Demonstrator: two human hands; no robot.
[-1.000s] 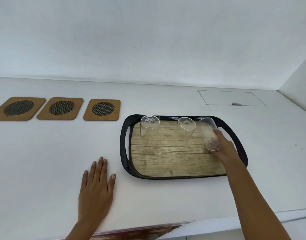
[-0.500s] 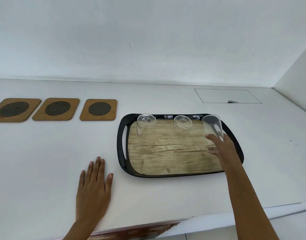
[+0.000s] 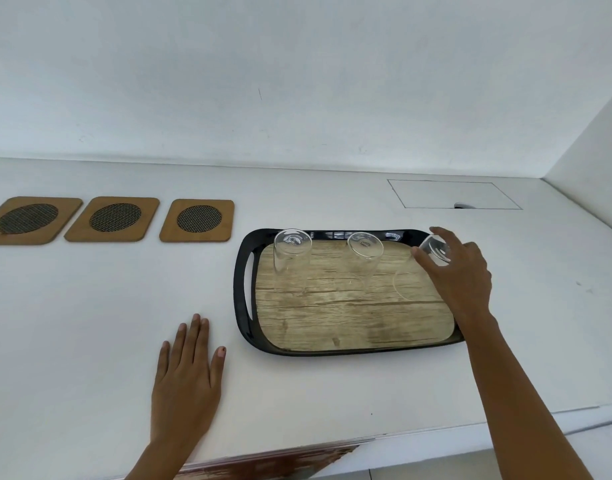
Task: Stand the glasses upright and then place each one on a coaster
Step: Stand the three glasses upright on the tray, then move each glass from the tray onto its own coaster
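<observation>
Right hand (image 3: 460,271) gripping third glass (image 3: 436,251), now tipped mid-turn above tray (image 3: 240,289); upright moments ago. Left hand (image 3: 186,375) flat, fingers spread. Coasters (image 3: 197,220) unused.

No readable text, label, brand, number or sign anywhere. Faint marks on the raised bases of the two inverted glasses (image 3: 292,258) (image 3: 364,252) on the tray (image 3: 240,289), too small and blurred to make out as letters. Nothing printed on the three coasters (image 3: 197,220), only dark mesh circles. Nothing written on the counter (image 3: 90,306) or the wall (image 3: 297,81).
</observation>
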